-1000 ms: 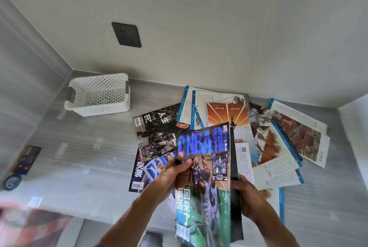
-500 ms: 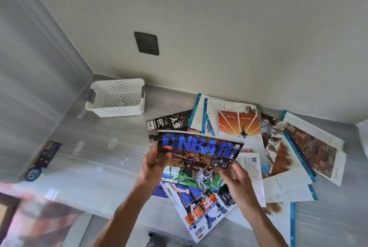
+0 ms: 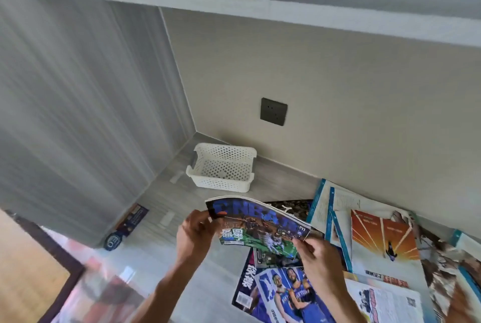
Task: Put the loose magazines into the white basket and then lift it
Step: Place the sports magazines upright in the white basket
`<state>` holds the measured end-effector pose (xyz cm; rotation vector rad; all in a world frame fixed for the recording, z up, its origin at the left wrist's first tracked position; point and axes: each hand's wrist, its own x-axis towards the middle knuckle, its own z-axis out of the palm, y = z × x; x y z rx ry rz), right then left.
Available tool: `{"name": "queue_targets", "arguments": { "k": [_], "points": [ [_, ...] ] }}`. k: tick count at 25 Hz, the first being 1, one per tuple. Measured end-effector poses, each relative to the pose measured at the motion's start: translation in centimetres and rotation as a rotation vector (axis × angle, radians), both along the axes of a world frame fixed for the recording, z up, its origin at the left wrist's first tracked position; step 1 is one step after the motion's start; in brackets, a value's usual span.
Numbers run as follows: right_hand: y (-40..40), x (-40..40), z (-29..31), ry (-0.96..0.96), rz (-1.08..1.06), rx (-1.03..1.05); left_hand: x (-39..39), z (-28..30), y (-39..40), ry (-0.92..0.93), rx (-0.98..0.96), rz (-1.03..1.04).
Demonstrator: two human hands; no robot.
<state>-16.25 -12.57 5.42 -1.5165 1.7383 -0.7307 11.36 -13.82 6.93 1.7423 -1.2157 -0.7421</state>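
Magazine with the blue "NBA" cover (image 3: 260, 223), held in the air between both hands, just in front of the white basket (image 3: 222, 167) and above the loose pile (image 3: 364, 257). Left hand (image 3: 194, 236) pinches the near-left edge, its fingers curled over the cover; right hand (image 3: 316, 252) pinches the right corner between thumb and fingers. The cover bows upward between the two grips. Step in hand, as judged: carrying the first magazine to the basket, which appears to hold nothing so far and stands on the grey surface (image 3: 166, 205) in the corner, close to the back wall (image 3: 338, 88) and near the side panel (image 3: 78, 114). The next move calls for a short forward reach, with the magazine turned or bent to fit within the basket's rim, since it looks about as long as the opening. Room for moving: open surface lies left of and before the basket; the shelf (image 3: 286, 7) overhangs well above and should limit only the later lift. The pile's edges overlap one another and lie just right of the path.
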Motion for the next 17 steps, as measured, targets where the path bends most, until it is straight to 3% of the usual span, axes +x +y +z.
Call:
{"name": "queue_targets", "arguments": {
  "k": [2,6,9,13,17],
  "points": [
    [-3.7,3.2,1.3,-0.116,-0.014,0.048,2.9,1.1,-3.1,0.081,0.005,-0.002],
    [-13.9,10.8,4.0,-0.374,-0.136,-0.031,9.1,3.7,-13.1,0.357,-0.181,-0.081],
    [-21.2,14.6,3.8,-0.401,-0.199,-0.029,12.0,4.2,-20.5,0.411,-0.151,-0.102],
    [-27.8,17.4,-0.4,-0.384,-0.241,-0.015,14.0,-0.4,-27.1,0.211,0.044,-0.063],
    [-30.2,19.0,-3.1,-0.331,-0.241,-0.005,15.4,-3.1,-30.2,0.38,-0.023,-0.041]
  ]
}}
